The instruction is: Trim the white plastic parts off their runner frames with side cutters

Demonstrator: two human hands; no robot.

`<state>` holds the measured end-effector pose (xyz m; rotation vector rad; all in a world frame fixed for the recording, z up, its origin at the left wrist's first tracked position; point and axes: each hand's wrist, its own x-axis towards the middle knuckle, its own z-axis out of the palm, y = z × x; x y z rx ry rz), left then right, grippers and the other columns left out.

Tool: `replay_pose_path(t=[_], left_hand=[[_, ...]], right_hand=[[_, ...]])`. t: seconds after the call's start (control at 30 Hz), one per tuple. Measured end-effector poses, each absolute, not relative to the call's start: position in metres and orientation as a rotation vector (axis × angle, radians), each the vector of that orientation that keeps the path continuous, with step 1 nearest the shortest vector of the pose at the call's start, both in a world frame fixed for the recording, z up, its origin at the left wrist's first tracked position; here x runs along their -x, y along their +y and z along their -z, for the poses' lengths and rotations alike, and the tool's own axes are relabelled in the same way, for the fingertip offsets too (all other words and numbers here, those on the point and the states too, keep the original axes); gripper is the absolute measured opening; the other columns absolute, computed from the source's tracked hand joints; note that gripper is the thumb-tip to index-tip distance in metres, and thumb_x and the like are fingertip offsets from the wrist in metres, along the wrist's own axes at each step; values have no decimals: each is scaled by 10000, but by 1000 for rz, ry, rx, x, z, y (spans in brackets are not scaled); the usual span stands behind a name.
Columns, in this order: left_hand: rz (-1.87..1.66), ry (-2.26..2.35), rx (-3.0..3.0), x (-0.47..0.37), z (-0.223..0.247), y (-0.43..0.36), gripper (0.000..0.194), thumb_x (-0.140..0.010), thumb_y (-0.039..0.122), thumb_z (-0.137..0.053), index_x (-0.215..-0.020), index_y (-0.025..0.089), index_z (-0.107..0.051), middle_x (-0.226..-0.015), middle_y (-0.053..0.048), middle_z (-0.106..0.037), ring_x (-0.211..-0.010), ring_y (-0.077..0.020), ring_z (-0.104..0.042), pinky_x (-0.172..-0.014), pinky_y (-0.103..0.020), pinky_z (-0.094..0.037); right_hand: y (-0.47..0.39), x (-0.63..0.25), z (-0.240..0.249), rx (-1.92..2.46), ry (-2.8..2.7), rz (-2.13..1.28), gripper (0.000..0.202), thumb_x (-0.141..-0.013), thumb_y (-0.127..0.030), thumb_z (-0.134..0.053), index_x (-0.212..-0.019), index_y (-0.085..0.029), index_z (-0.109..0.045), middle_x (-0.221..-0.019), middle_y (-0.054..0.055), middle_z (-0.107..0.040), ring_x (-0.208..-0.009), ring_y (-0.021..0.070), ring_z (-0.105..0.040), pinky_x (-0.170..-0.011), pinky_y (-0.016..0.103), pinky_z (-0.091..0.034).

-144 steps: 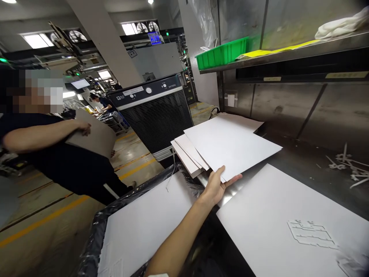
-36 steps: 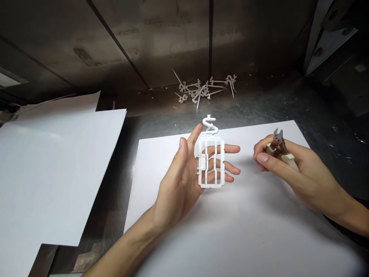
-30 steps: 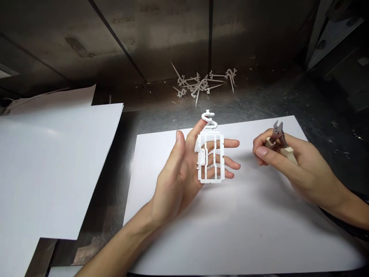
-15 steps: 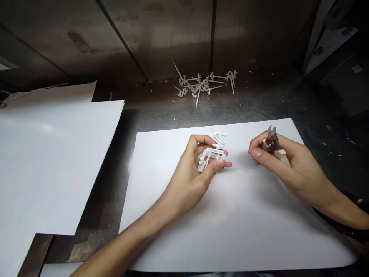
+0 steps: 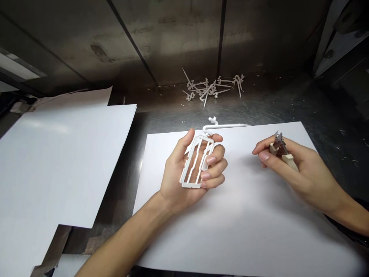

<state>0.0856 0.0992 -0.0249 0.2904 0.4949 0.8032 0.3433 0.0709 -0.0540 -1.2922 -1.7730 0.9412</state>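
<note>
In my left hand (image 5: 178, 173) lies a white plastic frame (image 5: 188, 166), long and open with thin bars inside. My fingers curl round its right edge. From its top end sticks a bent white sprue (image 5: 227, 126) with a long thin spike pointing right. My right hand (image 5: 305, 173) grips side cutters (image 5: 278, 141) with cream handles. Their metal jaws point up, apart from the frame. Both hands are over a large white sheet (image 5: 245, 234).
A heap of cut-off sprues (image 5: 206, 89) lies at the back of the dark metal bench (image 5: 161, 115), against the metal wall (image 5: 184, 42). More white sheets (image 5: 66, 154) are stacked at the left. Small white scraps are scattered about.
My left hand has turned palm up, so the frame now shows its full length and the sprue's spike points right. My right hand still holds the side cutters. The view has shifted slightly.
</note>
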Motion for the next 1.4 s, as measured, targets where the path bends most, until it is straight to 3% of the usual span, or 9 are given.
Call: replay_pose_path(t=[0.27,0.5,0.63,0.8,0.93,1.03,1.17,1.27,1.4], left_hand=[[-799,399,-252,-84,34,99,404,-1126,423,-450,-1158,148,-745,-908,-66,-558,-673,-143,-545,-574,-230,-489],[-761,351,-270,-83,37,99,388,-1100,434,-531,-1219,148,-764,-1057,-116,-714,-803,-194,-667,-692,-273,-570],[-760,385,-282,-85,35,99,373,-1084,442,-548,-1207,152,-749,-1041,-118,-708,-791,-194,-659,-684,-272,-568],[-745,645,-432,-88,41,99,336,-1071,499,-684,-999,184,-592,-886,-4,-572,-641,-108,-589,-588,-210,-520],[-740,965,-907,-88,52,95,488,-981,454,-852,-1229,261,-479,-1013,-13,-688,-659,-155,-676,-553,-237,-546],[-823,1058,-1157,-89,56,90,618,-971,342,-870,-1398,326,-424,-925,18,-698,-654,-166,-659,-577,-233,-513],[-880,1006,-1281,-89,51,86,763,-1005,274,-824,-1646,343,-417,-911,-9,-717,-788,-205,-670,-683,-256,-489],[-850,952,-1378,-89,46,88,593,-1049,323,-770,-1605,285,-571,-1116,-60,-754,-919,-219,-684,-749,-253,-508],[-763,904,-1529,-88,42,90,447,-1103,357,-691,-1536,260,-636,-1479,-54,-670,-1300,-246,-658,-913,-211,-567]], right_hand=[[71,-344,55,1286,-1766,-933,88,-1182,-318,-645,-1136,-278,-709,-984,-5,-636,-873,231,-590,-787,337,-466],[71,-345,55,1301,-1768,-924,107,-1181,-352,-653,-1134,-281,-717,-976,4,-644,-865,247,-593,-780,354,-471],[70,-345,54,1299,-1767,-920,116,-1181,-361,-650,-1139,-283,-724,-981,8,-650,-871,249,-599,-777,356,-472],[70,-345,54,1309,-1752,-966,99,-1179,-340,-645,-1154,-276,-716,-936,4,-646,-833,244,-592,-752,349,-472],[70,-344,53,1301,-1740,-1050,93,-1189,-330,-636,-1174,-277,-710,-962,-13,-670,-879,231,-612,-790,328,-477],[68,-343,50,1281,-1770,-1128,155,-1187,-334,-623,-1085,-260,-713,-973,-11,-678,-896,239,-616,-788,337,-466],[66,-340,49,1343,-1837,-1214,200,-1178,-353,-625,-1046,-236,-718,-921,2,-661,-877,262,-619,-747,359,-421],[66,-341,51,1392,-1903,-1213,225,-1168,-360,-629,-1004,-226,-705,-903,-2,-659,-847,261,-617,-720,354,-399],[68,-343,53,1414,-1961,-1249,249,-1155,-365,-636,-956,-223,-677,-880,-25,-655,-816,235,-595,-723,346,-393]])
